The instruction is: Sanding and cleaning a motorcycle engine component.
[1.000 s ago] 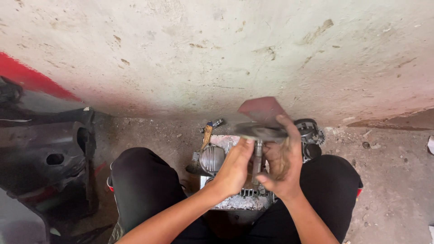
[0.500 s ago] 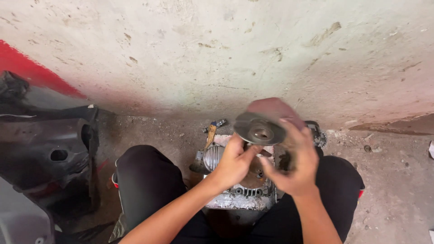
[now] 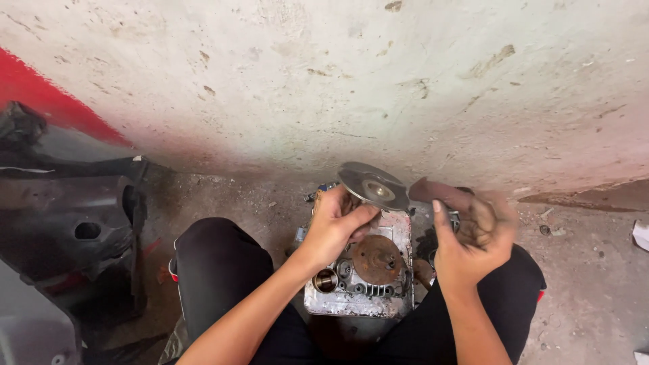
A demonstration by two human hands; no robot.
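Note:
My left hand (image 3: 336, 226) holds a round grey metal disc (image 3: 374, 186) by its lower edge, tilted above a small engine block (image 3: 358, 287) that rests between my knees. The block's top shows a rusty brown round part (image 3: 376, 259) and a small round opening (image 3: 325, 280). My right hand (image 3: 473, 236) is to the right of the block, gripping a dark reddish-brown rag (image 3: 439, 192) bunched in its fingers. The rag's edge reaches close to the disc.
A stained concrete wall (image 3: 338, 74) with a red stripe (image 3: 47, 91) rises just ahead. Black plastic body panels (image 3: 67, 223) lie to the left. The dirty concrete floor (image 3: 595, 270) holds small debris, and a white scrap (image 3: 641, 233) lies at the right edge.
The left hand has lifted the disc off the block and turned it left, exposing the rusty round part beneath. The right hand with the rag has shifted right, apart from the disc.

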